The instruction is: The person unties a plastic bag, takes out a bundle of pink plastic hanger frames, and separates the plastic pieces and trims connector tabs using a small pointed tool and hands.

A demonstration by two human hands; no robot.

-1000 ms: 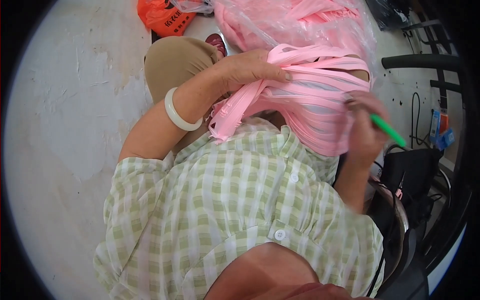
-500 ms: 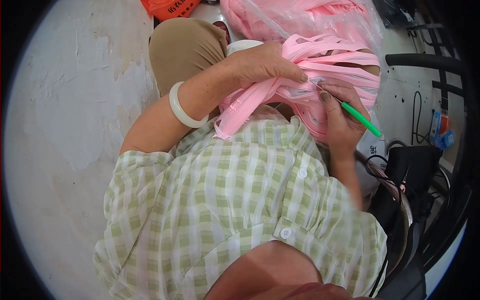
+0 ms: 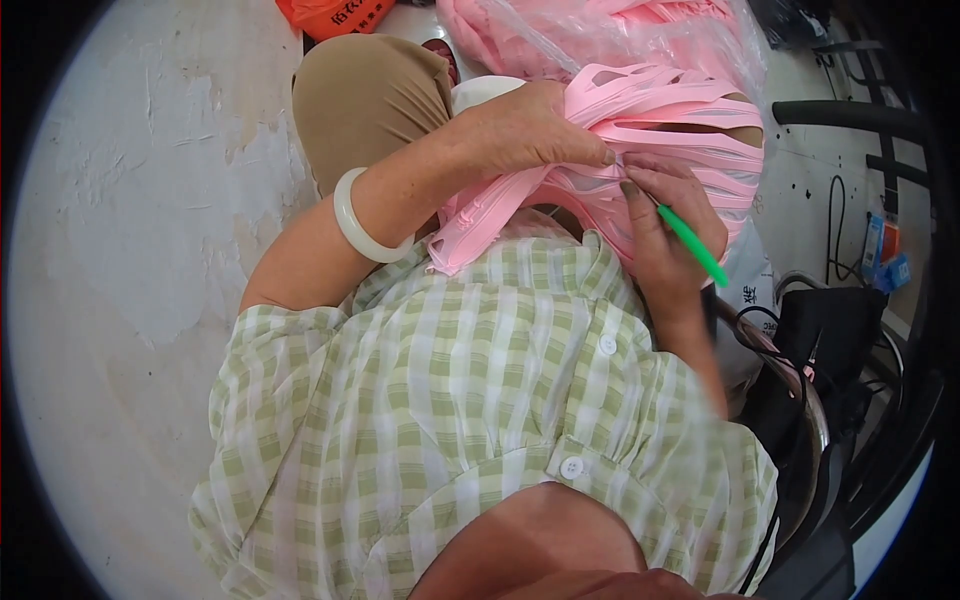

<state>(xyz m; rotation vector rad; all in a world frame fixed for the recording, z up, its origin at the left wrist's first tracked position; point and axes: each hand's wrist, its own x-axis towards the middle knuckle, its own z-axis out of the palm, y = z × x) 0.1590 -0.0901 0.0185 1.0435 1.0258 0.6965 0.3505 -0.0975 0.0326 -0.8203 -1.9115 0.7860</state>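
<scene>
Shirt (image 3: 430,400), one, green-and-white check, nearest; two white buttons (image 3: 571,467) visible down its front. One pale bangle (image 3: 343,212) on the left forearm. Two hands, both on the work. Right grip (image 3: 675,215): closed, fingers pinching one green-handled tool (image 3: 692,245); thin shaft angles toward the left thumb, tip too small to make out among the strips. Left grip (image 3: 535,125): closed, thumb over the top, clamping gathered pink strips (image 3: 700,150). Strips lie in one bunch across the lap, fanned to the right of the left hand, loose ends hanging below it; many, overlapped, can't count. One brown-trousered knee (image 3: 370,105) sticks out just beside the left forearm. Past that, one dark red shoe (image 3: 440,60), partly hidden. Farther out, one clear plastic bag (image 3: 570,60) with more pink material inside, and one orange bag (image 3: 340,14) on the floor (image 3: 150,250), cut by the frame edge.
</scene>
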